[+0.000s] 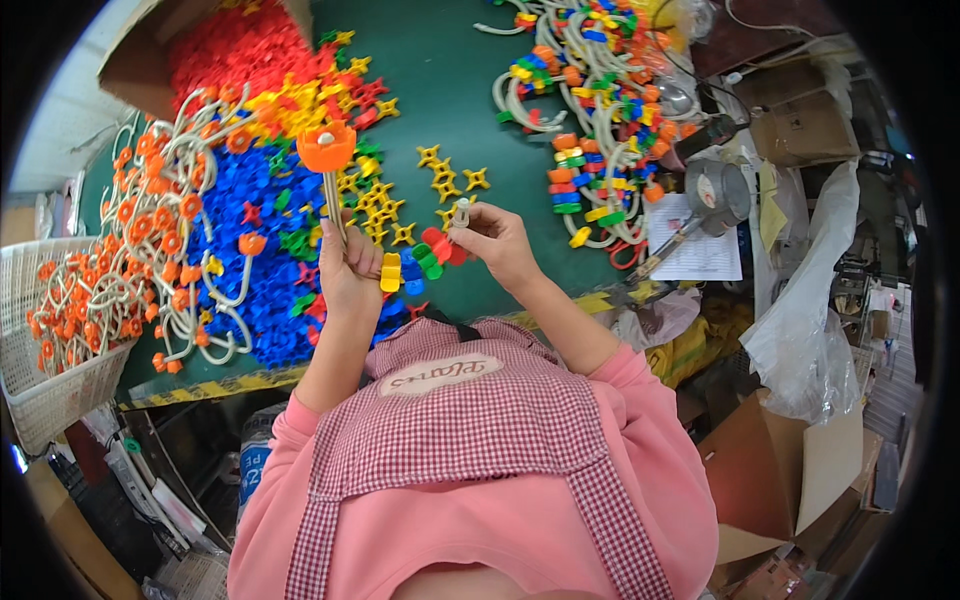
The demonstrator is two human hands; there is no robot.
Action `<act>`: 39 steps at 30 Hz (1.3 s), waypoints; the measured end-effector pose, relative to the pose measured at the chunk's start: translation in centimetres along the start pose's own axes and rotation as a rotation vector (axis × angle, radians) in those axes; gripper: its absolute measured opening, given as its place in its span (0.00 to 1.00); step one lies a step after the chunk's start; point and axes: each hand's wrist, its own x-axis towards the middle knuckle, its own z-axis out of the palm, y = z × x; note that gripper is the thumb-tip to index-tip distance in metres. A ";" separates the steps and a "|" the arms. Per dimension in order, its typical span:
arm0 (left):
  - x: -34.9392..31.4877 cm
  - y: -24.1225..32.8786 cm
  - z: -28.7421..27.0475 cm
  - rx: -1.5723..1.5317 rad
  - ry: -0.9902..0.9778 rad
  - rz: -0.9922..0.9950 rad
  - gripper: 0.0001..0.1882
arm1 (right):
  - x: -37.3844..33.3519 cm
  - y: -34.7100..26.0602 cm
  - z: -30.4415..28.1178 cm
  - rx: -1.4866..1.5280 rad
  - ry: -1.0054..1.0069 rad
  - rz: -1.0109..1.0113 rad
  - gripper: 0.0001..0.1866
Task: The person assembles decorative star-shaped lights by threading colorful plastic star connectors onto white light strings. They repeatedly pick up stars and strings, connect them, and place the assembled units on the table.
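Note:
My left hand (348,278) is closed around a pale cord (334,195) that stands up from the fist. An orange flower-shaped plastic piece (326,150) caps its top. Between my hands hangs a row of star-shaped plastic pieces: yellow (390,272), blue (411,275), green (427,262) and red (440,243). They appear threaded on the cord, though most of it is hidden by them. On the right, my right hand (502,248) pinches the whitish cord end (461,212) beside the red piece.
Loose blue pieces (225,235), red pieces (240,50) and yellow stars (440,172) cover parts of the green table (430,90). Orange-capped cords fill a white basket (20,270) at left. Finished-looking strings (600,110) lie back right, near a grey round-headed device (718,192).

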 end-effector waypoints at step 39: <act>7.6 -16.3 7.4 0.578 0.672 -0.324 0.11 | 27.3 -18.1 -74.2 -1.065 1.136 -0.408 0.23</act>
